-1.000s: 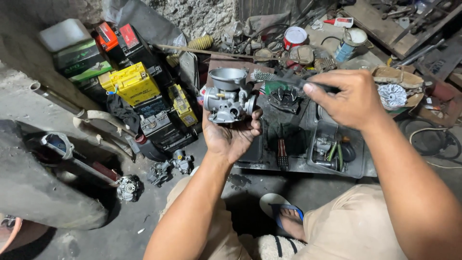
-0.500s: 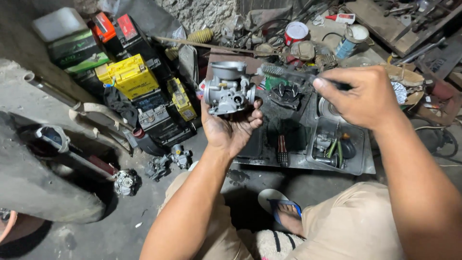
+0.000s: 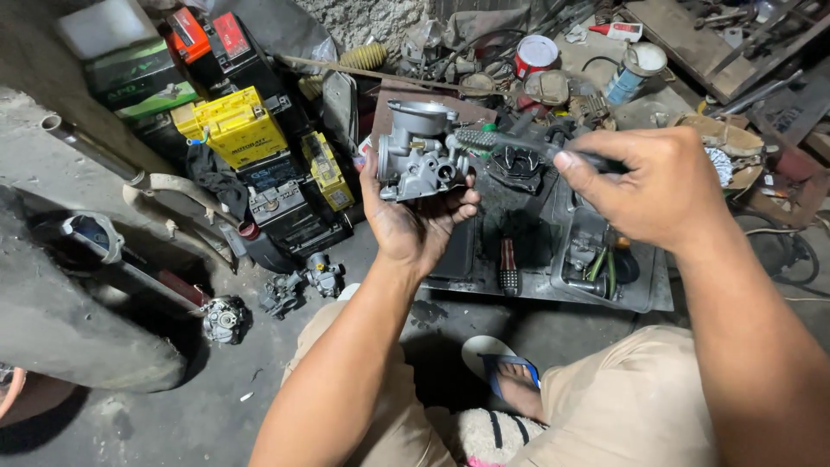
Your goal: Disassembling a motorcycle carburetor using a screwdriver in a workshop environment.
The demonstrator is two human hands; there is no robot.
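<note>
Left hand (image 3: 415,220) cradles carburetor (image 3: 419,160) in palm, fingers curled round underside, held up over metal tray (image 3: 644,298). Right hand (image 3: 661,186) closed on dark tool handle (image 3: 553,151), tip at carburetor's side. Carburetor looks whole; judge work at early stage, nothing visibly removed. More carburetors (image 3: 298,285) on floor, yellow battery (image 3: 233,125) beside.

up on my left a yellow box-shaped battery (image 3: 232,126) with a dark label sits beside a smaller yellow one (image 3: 327,169). behind them stand a green and black carton (image 3: 137,79) and red-topped black batteries (image 3: 212,39). farther right stand a red-and-white can (image 3: 535,55) and a blue-labelled can (image 3: 633,71).
</note>
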